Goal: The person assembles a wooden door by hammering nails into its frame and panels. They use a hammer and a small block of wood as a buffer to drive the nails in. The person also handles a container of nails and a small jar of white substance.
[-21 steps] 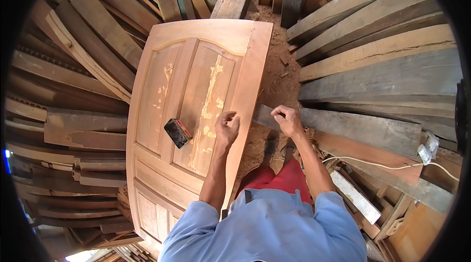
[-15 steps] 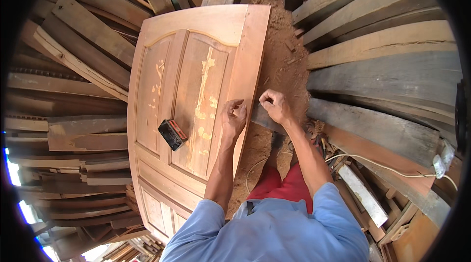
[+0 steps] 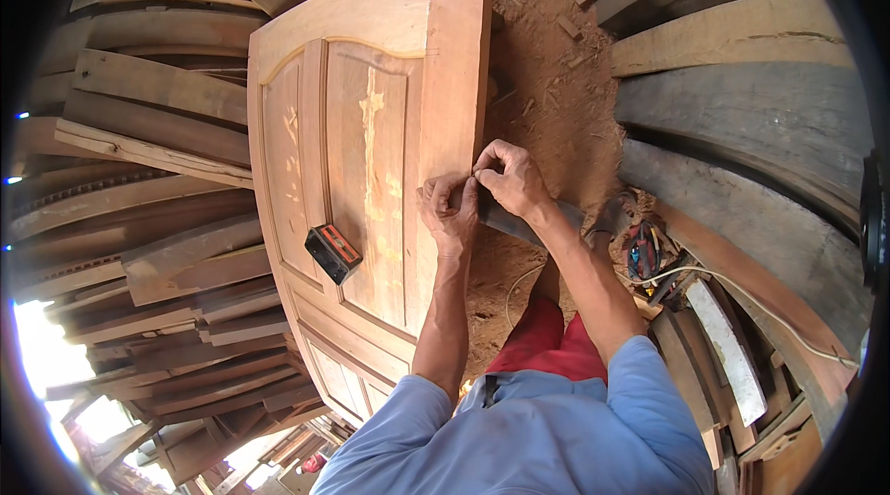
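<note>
A wooden panel door (image 3: pixel 451 78) lies flat in front of me, with pale yellow filler patches (image 3: pixel 373 106) on its panels. Over the door's right edge, my left hand (image 3: pixel 448 208) is closed, fingers curled and thumb against the fingertips. My right hand (image 3: pixel 513 178) pinches just beside it, its fingertips meeting the left ones. Whatever the fingers hold is too small to make out. On the door, left of my hands, rests a black box-shaped object with an orange-red top stripe (image 3: pixel 334 252).
Stacked planks (image 3: pixel 158 152) line the left side, and wide grey boards (image 3: pixel 742 115) fill the right. Sawdust and wood chips cover the floor (image 3: pixel 547 78) between. A pale cable (image 3: pixel 732 286) runs at lower right, near a dark red-and-black object (image 3: pixel 642 252).
My two hands have come together, the right moving left until the fingertips meet. The view has shifted, so the door's far end sits higher in the picture.
</note>
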Action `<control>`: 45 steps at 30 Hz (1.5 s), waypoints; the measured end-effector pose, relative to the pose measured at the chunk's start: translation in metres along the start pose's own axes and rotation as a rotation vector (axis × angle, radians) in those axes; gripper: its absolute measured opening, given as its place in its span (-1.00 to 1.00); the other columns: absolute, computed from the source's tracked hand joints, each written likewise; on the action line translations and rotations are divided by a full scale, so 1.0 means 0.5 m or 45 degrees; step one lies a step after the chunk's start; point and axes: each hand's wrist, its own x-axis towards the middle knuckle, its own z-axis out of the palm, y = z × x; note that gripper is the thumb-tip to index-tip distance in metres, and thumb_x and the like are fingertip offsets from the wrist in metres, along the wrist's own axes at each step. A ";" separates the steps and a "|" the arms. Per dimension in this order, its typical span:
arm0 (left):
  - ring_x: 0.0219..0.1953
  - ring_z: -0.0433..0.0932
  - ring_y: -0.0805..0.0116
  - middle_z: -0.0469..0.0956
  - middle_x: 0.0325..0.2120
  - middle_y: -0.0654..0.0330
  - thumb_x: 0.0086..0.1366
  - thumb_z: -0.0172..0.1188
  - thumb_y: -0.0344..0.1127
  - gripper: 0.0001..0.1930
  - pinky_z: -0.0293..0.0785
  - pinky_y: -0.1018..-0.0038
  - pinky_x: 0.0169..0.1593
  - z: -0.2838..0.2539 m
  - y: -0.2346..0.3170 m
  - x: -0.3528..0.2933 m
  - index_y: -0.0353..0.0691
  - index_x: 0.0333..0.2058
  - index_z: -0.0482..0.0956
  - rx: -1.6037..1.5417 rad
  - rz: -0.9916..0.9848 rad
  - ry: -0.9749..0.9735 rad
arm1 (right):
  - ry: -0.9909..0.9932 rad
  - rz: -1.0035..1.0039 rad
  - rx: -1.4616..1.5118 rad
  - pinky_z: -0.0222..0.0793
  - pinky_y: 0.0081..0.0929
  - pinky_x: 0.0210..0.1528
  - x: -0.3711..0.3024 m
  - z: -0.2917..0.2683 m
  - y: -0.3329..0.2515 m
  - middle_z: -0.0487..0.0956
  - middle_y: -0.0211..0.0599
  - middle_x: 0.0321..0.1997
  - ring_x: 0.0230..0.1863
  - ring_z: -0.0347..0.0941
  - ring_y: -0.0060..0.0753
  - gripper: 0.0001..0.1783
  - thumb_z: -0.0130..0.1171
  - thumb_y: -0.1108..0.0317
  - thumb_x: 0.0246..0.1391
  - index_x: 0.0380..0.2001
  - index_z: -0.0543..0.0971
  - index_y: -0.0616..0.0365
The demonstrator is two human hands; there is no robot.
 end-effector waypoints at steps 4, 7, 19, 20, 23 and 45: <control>-0.18 0.53 0.14 0.65 -0.32 0.19 0.18 0.51 -0.38 -0.85 0.41 0.22 -0.03 0.011 -0.008 0.000 -0.08 -0.30 0.71 -0.057 -0.041 0.025 | -0.012 0.081 -0.059 0.55 -0.20 -0.16 -0.005 0.000 -0.013 0.68 -0.17 -0.38 -0.27 0.67 -0.21 -0.90 0.31 0.46 0.02 -0.34 0.63 0.16; -0.21 0.53 0.13 0.63 -0.34 0.18 0.18 0.49 -0.40 -0.84 0.41 0.23 -0.03 0.022 -0.007 -0.002 -0.09 -0.31 0.66 0.058 -0.058 0.033 | 0.036 0.007 -0.261 0.55 -0.16 -0.15 -0.023 -0.018 -0.025 0.69 -0.12 -0.32 -0.26 0.67 -0.14 -0.86 0.30 0.44 0.09 -0.25 0.62 0.15; -0.29 0.53 0.25 0.56 -0.38 0.17 0.18 0.43 -0.48 -0.84 0.49 0.30 -0.12 0.026 -0.008 -0.014 -0.22 -0.30 0.61 0.077 -0.183 0.083 | 0.324 0.117 -0.074 0.38 -0.38 -0.39 -0.111 -0.225 -0.031 0.52 -0.36 -0.47 -0.47 0.44 -0.51 -0.90 0.13 0.41 0.38 -0.18 0.57 0.21; -0.30 0.53 0.25 0.55 -0.39 0.17 0.19 0.43 -0.48 -0.85 0.50 0.31 -0.15 0.026 -0.009 -0.019 -0.23 -0.32 0.61 0.135 -0.186 0.078 | 0.341 0.103 -0.066 0.37 -0.39 -0.40 -0.117 -0.240 -0.035 0.52 -0.37 -0.48 -0.49 0.42 -0.51 -0.89 0.13 0.41 0.39 -0.18 0.57 0.21; -0.31 0.52 0.30 0.53 -0.42 0.18 0.20 0.44 -0.47 -0.84 0.50 0.35 -0.19 0.028 0.026 -0.012 -0.24 -0.34 0.59 0.221 -0.259 0.063 | 0.396 0.109 -0.002 0.35 -0.42 -0.41 -0.133 -0.273 -0.019 0.49 -0.43 -0.49 -0.51 0.37 -0.55 -0.89 0.13 0.42 0.38 -0.19 0.57 0.22; -0.28 0.40 0.49 0.47 -0.31 0.25 0.48 0.27 -0.39 -0.86 0.43 0.49 -0.14 0.012 -0.038 0.002 -0.21 -0.26 0.49 -0.095 -0.128 0.007 | 0.476 0.750 -0.250 0.56 -0.13 -0.11 -0.515 -0.280 0.397 0.69 -0.08 -0.32 -0.20 0.69 -0.01 -0.86 0.18 0.35 0.28 -0.24 0.62 0.19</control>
